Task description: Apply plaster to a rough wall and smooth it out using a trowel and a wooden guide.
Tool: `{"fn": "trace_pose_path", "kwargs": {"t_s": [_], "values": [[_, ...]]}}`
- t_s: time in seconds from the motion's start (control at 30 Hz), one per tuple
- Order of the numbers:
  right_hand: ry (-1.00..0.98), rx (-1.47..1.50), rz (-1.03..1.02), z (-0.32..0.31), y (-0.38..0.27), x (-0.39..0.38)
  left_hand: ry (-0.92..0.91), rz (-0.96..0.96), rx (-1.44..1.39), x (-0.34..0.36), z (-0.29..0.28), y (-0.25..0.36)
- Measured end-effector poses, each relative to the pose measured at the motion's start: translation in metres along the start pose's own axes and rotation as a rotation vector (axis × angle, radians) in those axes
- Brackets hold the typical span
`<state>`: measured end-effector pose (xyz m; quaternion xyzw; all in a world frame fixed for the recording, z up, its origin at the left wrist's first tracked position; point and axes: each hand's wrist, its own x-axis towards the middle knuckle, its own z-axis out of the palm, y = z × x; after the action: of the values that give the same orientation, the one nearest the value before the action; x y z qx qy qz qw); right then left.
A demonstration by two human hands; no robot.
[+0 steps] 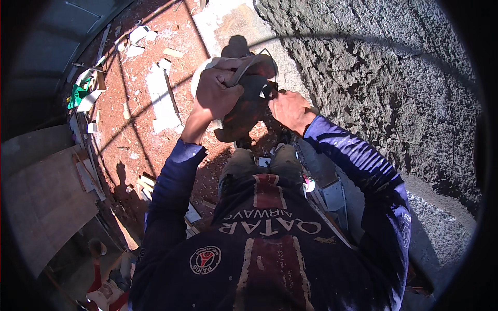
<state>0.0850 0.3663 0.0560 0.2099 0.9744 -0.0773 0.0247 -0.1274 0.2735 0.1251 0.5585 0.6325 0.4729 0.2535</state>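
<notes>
In front of my knees, both hands hold a dark, worn object (247, 115) with a curved brownish band along its upper part; its exact kind I cannot make out. My left hand (218, 93) is closed round the band, thumb pressed over it. My right hand (291, 110) has its fingers bent in against the object's right side, where the fingertips are partly hidden. A thin wire-like loop (267, 53) stands out at the far end. Behind my left wrist shows part of a pale rounded thing (199, 78).
Rough grey plaster or concrete (373, 88) rises along the right. Reddish earth (145, 103) on the left bears white board pieces (162, 98), wood scraps (146, 182) and a green bag (78, 94). Another person (111, 290) with red sleeves is at the lower left.
</notes>
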Motion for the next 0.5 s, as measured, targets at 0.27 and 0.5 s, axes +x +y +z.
{"fn": "trace_pose_path", "kwargs": {"t_s": [0.27,0.5], "values": [[-0.020,0.687,0.080,0.023,-0.091,0.015,0.248,0.013,-0.123,-0.012,-0.020,-0.038],[-0.220,0.663,0.037,-0.009,-0.079,0.024,0.716,-0.343,-0.705,-0.080,-0.031,-0.101]]}}
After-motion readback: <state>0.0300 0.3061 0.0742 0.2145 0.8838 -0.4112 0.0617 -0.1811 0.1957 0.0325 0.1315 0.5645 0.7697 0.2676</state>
